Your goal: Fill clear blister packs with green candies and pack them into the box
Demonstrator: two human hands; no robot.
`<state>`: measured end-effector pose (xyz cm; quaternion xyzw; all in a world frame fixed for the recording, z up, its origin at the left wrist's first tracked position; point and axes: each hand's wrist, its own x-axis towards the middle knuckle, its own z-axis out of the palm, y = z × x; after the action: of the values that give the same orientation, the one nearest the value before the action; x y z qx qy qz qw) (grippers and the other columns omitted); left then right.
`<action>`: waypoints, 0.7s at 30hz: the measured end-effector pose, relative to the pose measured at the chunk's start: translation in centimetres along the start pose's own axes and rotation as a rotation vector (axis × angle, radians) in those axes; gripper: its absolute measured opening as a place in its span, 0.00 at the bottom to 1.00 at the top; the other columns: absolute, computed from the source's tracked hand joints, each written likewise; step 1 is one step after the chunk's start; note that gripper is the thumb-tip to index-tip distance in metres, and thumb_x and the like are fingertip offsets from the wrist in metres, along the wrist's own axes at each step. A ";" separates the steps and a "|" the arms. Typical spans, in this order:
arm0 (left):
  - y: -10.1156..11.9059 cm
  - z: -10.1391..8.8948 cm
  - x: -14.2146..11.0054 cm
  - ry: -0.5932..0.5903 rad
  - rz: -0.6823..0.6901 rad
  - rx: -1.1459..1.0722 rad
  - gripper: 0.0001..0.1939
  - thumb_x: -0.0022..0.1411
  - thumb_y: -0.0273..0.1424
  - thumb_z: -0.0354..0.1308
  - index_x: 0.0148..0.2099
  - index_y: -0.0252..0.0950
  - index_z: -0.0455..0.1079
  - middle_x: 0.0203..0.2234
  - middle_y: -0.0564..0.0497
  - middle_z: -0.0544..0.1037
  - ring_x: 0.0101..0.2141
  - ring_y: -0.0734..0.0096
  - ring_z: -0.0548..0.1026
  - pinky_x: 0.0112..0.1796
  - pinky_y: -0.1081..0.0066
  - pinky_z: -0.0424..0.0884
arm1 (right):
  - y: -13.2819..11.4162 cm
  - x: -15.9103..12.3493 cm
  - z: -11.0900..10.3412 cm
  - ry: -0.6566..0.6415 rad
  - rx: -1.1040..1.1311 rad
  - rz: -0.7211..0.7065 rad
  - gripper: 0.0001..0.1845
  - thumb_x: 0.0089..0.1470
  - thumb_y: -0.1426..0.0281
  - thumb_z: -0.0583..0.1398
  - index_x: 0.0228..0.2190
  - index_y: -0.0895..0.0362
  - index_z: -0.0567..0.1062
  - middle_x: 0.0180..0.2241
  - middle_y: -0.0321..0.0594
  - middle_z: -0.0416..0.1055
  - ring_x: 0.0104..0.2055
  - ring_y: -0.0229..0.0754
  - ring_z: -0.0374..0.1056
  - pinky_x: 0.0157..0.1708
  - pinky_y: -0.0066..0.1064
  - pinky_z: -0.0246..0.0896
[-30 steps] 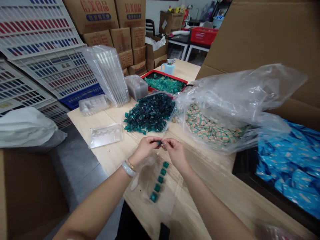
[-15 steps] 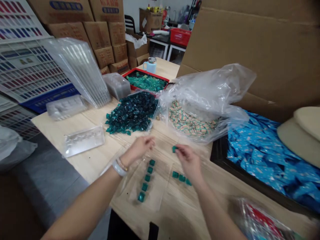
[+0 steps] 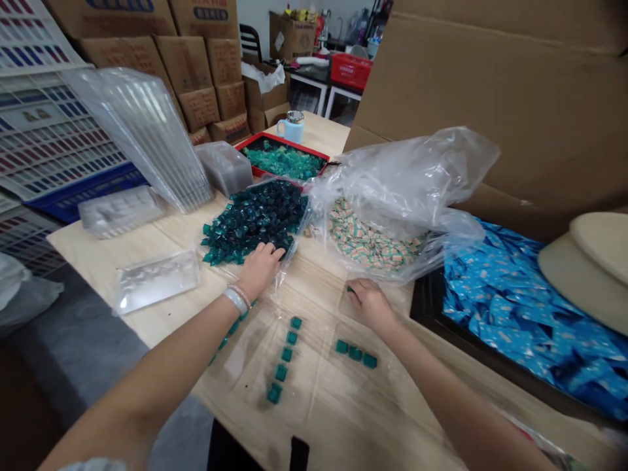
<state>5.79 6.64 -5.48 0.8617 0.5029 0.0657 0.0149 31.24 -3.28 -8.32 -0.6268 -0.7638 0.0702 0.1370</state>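
Observation:
My left hand (image 3: 261,269) is at the near edge of a heap of dark teal wrapped pieces (image 3: 265,212), its fingers bent down and drawn together; the fingertips are hidden among the pieces. My right hand (image 3: 371,302) is closed on a small teal piece (image 3: 349,288), just past a short row of three teal pieces (image 3: 356,353). Between the forearms runs a column of several teal pieces (image 3: 286,354) in a clear plastic tray (image 3: 314,379). More teal pieces (image 3: 223,343) show partly behind my left wrist.
A clear bag of small patterned packets (image 3: 373,242) lies beyond my right hand. Blue packets (image 3: 495,288) fill a dark tray on the right. At left are an upright clear tray stack (image 3: 147,144) and a clear tray (image 3: 159,280). Farther back stand a red-rimmed tray (image 3: 320,154) and a mug (image 3: 293,131).
My left hand has moved forward to the heap from above the trays. My right hand still has the teal piece and has shifted slightly, with the fingers turned further over it.

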 end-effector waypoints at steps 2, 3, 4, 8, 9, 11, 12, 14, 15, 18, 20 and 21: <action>-0.3 -0.1 0.3 -0.009 0.002 -0.034 0.09 0.56 0.29 0.48 0.40 0.37 0.66 0.34 0.46 0.66 0.40 0.64 0.62 0.38 0.68 0.61 | -0.3 -0.6 0.2 0.058 0.035 0.007 0.13 0.49 0.74 0.52 0.37 0.59 0.70 0.34 0.45 0.69 0.38 0.44 0.62 0.39 0.36 0.57; -0.6 -0.2 0.5 0.001 0.001 -0.069 0.09 0.56 0.29 0.49 0.38 0.36 0.67 0.34 0.45 0.66 0.40 0.63 0.62 0.38 0.68 0.61 | -0.5 -0.8 0.1 0.101 0.047 0.019 0.13 0.49 0.72 0.53 0.37 0.59 0.70 0.35 0.45 0.69 0.39 0.45 0.62 0.40 0.38 0.57; -0.9 -0.3 0.5 0.023 -0.001 -0.125 0.08 0.55 0.29 0.49 0.37 0.36 0.67 0.34 0.45 0.67 0.40 0.63 0.63 0.39 0.67 0.61 | -1.0 -0.9 -0.1 0.157 0.052 0.042 0.13 0.48 0.70 0.53 0.37 0.58 0.70 0.36 0.45 0.68 0.39 0.46 0.62 0.40 0.40 0.56; -1.7 -1.7 -0.1 0.151 -0.103 -0.625 0.10 0.54 0.30 0.51 0.40 0.36 0.67 0.34 0.48 0.69 0.36 0.68 0.67 0.39 0.68 0.63 | -4.3 0.0 -2.0 0.300 0.228 0.099 0.13 0.50 0.67 0.53 0.38 0.56 0.69 0.34 0.45 0.67 0.36 0.45 0.62 0.38 0.40 0.57; -1.5 -2.1 -0.4 0.128 -0.146 -0.805 0.11 0.53 0.30 0.52 0.40 0.35 0.67 0.32 0.49 0.70 0.34 0.70 0.68 0.37 0.69 0.64 | -5.5 0.5 -2.4 0.283 0.329 0.077 0.13 0.50 0.68 0.52 0.39 0.55 0.69 0.33 0.44 0.67 0.35 0.43 0.63 0.37 0.38 0.58; -0.7 -2.8 -1.1 0.011 -0.216 -1.182 0.12 0.51 0.31 0.54 0.40 0.34 0.66 0.28 0.51 0.71 0.28 0.73 0.68 0.32 0.72 0.65 | -7.8 1.9 -2.8 0.237 0.549 0.032 0.13 0.51 0.69 0.51 0.39 0.54 0.69 0.31 0.41 0.67 0.33 0.40 0.63 0.36 0.35 0.59; -0.1 -3.0 -1.4 -0.053 -0.238 -1.359 0.13 0.50 0.31 0.55 0.40 0.33 0.66 0.26 0.52 0.70 0.27 0.74 0.68 0.30 0.72 0.65 | -8.8 2.7 -2.7 0.226 0.666 0.033 0.13 0.51 0.69 0.51 0.39 0.54 0.69 0.31 0.40 0.67 0.33 0.39 0.64 0.36 0.34 0.59; 1.0 -3.0 -1.8 -0.121 -0.286 -1.660 0.14 0.48 0.30 0.57 0.40 0.33 0.66 0.27 0.52 0.71 0.27 0.76 0.69 0.30 0.73 0.66 | -10.3 4.4 -1.8 0.224 0.919 0.086 0.13 0.49 0.69 0.52 0.39 0.54 0.68 0.31 0.39 0.68 0.34 0.38 0.64 0.37 0.34 0.60; 1.4 -3.0 -2.0 -0.124 -0.324 -1.772 0.14 0.47 0.29 0.58 0.39 0.33 0.66 0.27 0.53 0.71 0.27 0.76 0.70 0.31 0.73 0.66 | -10.8 5.1 -1.3 0.219 1.044 0.126 0.13 0.48 0.68 0.54 0.38 0.54 0.68 0.32 0.38 0.68 0.33 0.38 0.64 0.36 0.33 0.60; 1.9 -2.7 -2.0 -0.099 -0.462 -1.970 0.12 0.46 0.26 0.60 0.36 0.32 0.65 0.25 0.53 0.71 0.26 0.78 0.70 0.31 0.75 0.66 | -11.3 6.8 0.2 0.177 1.314 0.212 0.16 0.41 0.68 0.58 0.37 0.55 0.67 0.31 0.37 0.68 0.32 0.36 0.64 0.35 0.32 0.61; 1.8 -2.6 -1.9 -0.081 -0.524 -2.050 0.11 0.48 0.25 0.59 0.36 0.33 0.64 0.24 0.54 0.71 0.26 0.79 0.71 0.30 0.76 0.67 | -11.4 7.2 0.7 0.162 1.367 0.248 0.18 0.37 0.70 0.60 0.36 0.56 0.67 0.31 0.37 0.67 0.30 0.35 0.64 0.34 0.31 0.61; 1.8 -2.6 -1.8 -0.069 -0.546 -2.089 0.10 0.49 0.25 0.58 0.36 0.33 0.64 0.24 0.54 0.71 0.26 0.79 0.71 0.29 0.77 0.67 | -11.4 7.3 0.8 0.155 1.373 0.267 0.18 0.36 0.70 0.60 0.35 0.56 0.68 0.31 0.36 0.68 0.30 0.34 0.64 0.34 0.31 0.61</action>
<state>6.12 4.09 -2.94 0.2830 0.3725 0.4323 0.7709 19.04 1.57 -4.99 -0.4902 -0.4515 0.5079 0.5458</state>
